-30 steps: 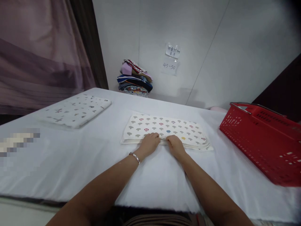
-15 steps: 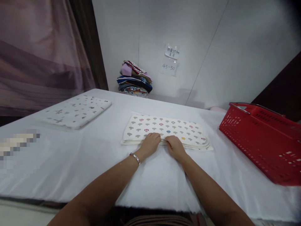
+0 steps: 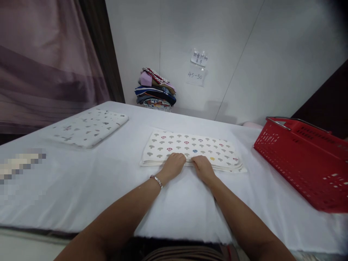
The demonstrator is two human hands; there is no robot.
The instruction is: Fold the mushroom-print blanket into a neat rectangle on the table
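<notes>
A white cloth with grey, red, blue and yellow mushroom prints (image 3: 179, 142) lies folded into a long flat strip of several layers in front of me. My left hand (image 3: 174, 165), with a silver bracelet at the wrist, grips the near edge of it just left of the middle. Close beside it, my right hand (image 3: 203, 167) pinches the same edge, thumb toward the left hand. Both hands have curled fingers over the edge; the fingertips under the layers are hidden.
Another folded white printed cloth (image 3: 89, 128) lies at the table's far left. A red plastic basket (image 3: 301, 163) stands at the right. Behind the white-covered table (image 3: 81, 181), a stack of folded fabrics (image 3: 156, 90) rests by the wall under paper signs (image 3: 197, 69).
Almost nothing differs. Both hands stay on the near edge of the mushroom-print cloth, the left one shifted very slightly to the right; the cloth lies in the same place.
</notes>
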